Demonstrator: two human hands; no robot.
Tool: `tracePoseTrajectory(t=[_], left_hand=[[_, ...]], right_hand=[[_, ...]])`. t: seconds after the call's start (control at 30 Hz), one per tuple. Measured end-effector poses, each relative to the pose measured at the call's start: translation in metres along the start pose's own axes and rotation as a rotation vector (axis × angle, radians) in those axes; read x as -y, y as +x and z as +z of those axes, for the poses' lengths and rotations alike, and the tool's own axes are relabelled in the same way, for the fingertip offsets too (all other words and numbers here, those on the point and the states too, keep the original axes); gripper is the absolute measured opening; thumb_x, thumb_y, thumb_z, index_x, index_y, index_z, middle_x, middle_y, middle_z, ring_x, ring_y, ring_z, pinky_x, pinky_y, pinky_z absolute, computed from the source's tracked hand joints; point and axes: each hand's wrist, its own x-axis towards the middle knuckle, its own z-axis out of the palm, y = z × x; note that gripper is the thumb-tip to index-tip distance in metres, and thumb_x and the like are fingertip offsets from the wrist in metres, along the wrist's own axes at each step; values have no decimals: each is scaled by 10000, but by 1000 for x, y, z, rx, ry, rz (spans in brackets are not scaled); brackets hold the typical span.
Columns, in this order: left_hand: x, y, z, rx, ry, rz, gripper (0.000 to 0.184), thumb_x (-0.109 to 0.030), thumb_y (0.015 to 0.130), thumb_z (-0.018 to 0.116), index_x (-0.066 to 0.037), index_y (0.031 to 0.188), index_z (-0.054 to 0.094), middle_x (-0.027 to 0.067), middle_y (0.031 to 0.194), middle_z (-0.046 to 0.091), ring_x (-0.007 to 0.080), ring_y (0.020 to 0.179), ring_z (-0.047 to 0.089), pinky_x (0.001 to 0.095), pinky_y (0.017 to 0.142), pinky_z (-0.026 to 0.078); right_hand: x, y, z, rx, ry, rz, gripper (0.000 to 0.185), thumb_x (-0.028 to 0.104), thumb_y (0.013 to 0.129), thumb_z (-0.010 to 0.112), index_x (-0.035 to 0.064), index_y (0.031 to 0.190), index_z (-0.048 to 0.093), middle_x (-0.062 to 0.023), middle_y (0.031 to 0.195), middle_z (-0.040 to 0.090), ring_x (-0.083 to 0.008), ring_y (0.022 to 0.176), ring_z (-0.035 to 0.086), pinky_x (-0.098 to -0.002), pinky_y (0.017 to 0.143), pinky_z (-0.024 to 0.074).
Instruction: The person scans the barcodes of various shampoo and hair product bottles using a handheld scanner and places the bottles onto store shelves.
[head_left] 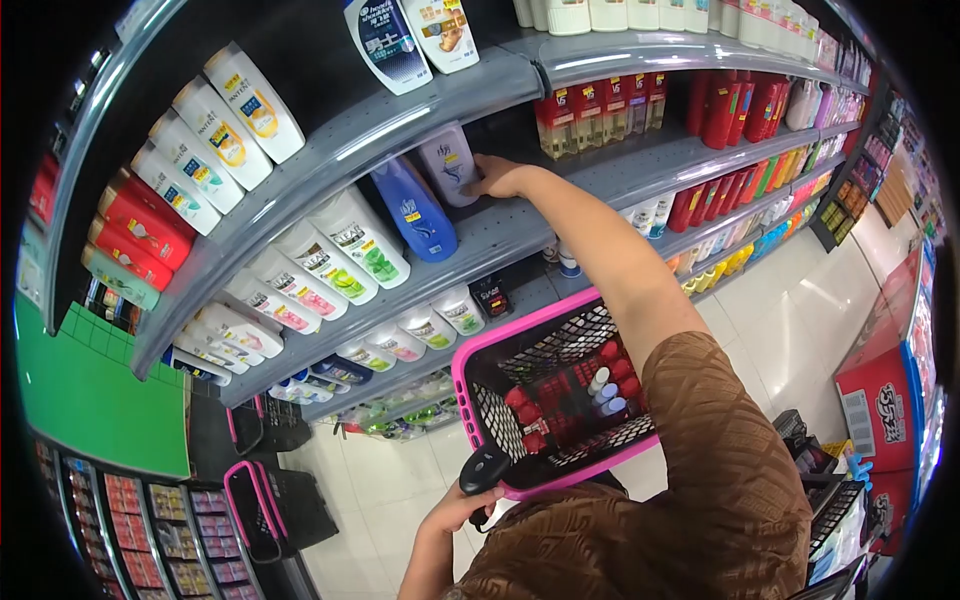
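Note:
My right hand (497,177) reaches onto the middle shelf, its fingers against the side of a pale lavender bottle (450,163) that stands on the shelf. Just left of that bottle is a blue bottle (417,210). Down at the near edge of a black basket with a pink rim (583,474), my left hand (462,508) is closed beside a black rounded object (484,470) with a strap. Red bottles (622,366) and several light-capped ones lie inside the basket.
Curved grey shelves (440,100) carry rows of white bottles (362,235) and red ones (722,110). Black baskets with pink handles (265,510) stand on the floor at lower left. A red box display (885,410) is at the right.

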Motion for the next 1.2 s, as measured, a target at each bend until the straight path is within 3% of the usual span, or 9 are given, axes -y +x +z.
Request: tracePoseTrajectory(t=[0.13, 0.33, 0.43, 0.5, 0.53, 0.6, 0.9, 1.13, 1.2], left_hand=[[8, 2, -5, -4, -21, -7, 168, -168, 894, 766, -65, 928, 637, 26, 679, 614, 139, 625, 605, 305, 601, 491], [8, 3, -8, -15, -6, -37, 171, -166, 889, 770, -62, 889, 635, 24, 661, 606, 141, 621, 605, 308, 599, 494], [6, 4, -8, 1, -21, -14, 180, -181, 888, 780, -78, 917, 636, 5, 682, 608, 112, 618, 582, 288, 589, 461], [5, 2, -6, -3, -33, -8, 184, -186, 888, 783, -78, 917, 636, 3, 682, 608, 112, 616, 581, 288, 585, 457], [4, 2, -5, -3, -41, -1, 189, -191, 888, 786, -79, 916, 637, 1, 681, 607, 112, 613, 580, 287, 581, 454], [1, 2, -2, -9, -30, 6, 196, -199, 889, 790, -79, 916, 637, 0, 682, 608, 111, 611, 579, 286, 577, 452], [7, 4, 4, -38, -1, 21, 237, -247, 883, 807, -87, 912, 635, -5, 681, 605, 101, 604, 571, 279, 568, 444], [6, 19, 17, 43, -6, 22, 231, -226, 889, 790, -78, 954, 625, 2, 701, 609, 110, 621, 584, 276, 585, 457], [10, 25, 19, 71, 1, 9, 223, -193, 884, 789, -68, 983, 633, 13, 720, 620, 120, 630, 598, 278, 596, 467]], right_hand=[[18, -13, -3, 31, -31, 44, 727, 269, 872, 794, -56, 1431, 463, -233, 1427, 574, -329, 1361, 520, -386, 1153, 380], [-2, 4, 9, 18, 19, -69, 786, 337, 811, 845, -50, 1404, 504, -235, 1372, 618, -345, 1321, 563, -384, 1133, 401], [9, -2, 0, -51, -170, -46, 778, 359, 812, 840, -42, 1391, 511, -212, 1328, 636, -302, 1190, 634, -367, 999, 507], [21, -13, -16, 154, -31, 99, 794, 375, 810, 837, -29, 1400, 491, -180, 1289, 630, -246, 1023, 651, -338, 790, 566], [21, -15, -18, 162, -34, 95, 794, 375, 810, 837, -29, 1400, 491, -180, 1289, 630, -246, 1023, 651, -338, 790, 566], [21, -19, -19, 107, -53, 111, 745, 346, 871, 783, -4, 1434, 444, -140, 1251, 621, -168, 839, 573, -295, 655, 513], [13, -18, -27, 146, -7, 156, 780, 358, 837, 819, 44, 1451, 454, -114, 1388, 589, -211, 1098, 605, -309, 760, 552], [6, -18, -22, 124, 17, 141, 807, 346, 831, 831, 30, 1467, 446, -133, 1341, 619, -209, 1069, 606, -326, 759, 553], [9, -22, -21, 134, 14, 121, 747, 299, 890, 784, 11, 1478, 424, -159, 1401, 590, -235, 1183, 585, -344, 950, 513]])
